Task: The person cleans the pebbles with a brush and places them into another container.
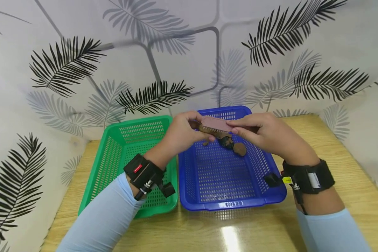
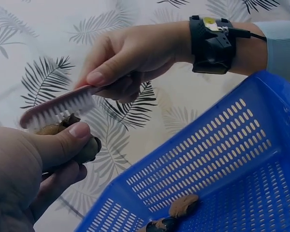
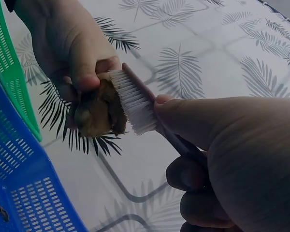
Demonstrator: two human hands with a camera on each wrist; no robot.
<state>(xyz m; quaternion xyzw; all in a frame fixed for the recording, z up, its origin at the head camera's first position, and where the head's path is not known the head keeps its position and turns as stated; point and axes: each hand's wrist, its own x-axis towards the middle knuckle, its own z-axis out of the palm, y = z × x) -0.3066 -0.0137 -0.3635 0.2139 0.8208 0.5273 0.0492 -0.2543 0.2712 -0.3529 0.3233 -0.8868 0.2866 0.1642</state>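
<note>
My left hand pinches a rounded, dark lump caked with brown mud, its exact kind unclear. In my right hand is a pink-backed scrubbing brush, gripped by its handle. White bristles of the brush touch or nearly touch the muddy side of the lump, as the right wrist view shows. Both hands are above the back of a blue basket. Inside it, below the hands, lie a brown lump and a dark, mud-smeared lump.
To the left stands a green basket, side by side with the blue one. Both rest on a wooden table. Behind is a pale wall covering printed with leaves. Each wrist wears a black strap with a small camera.
</note>
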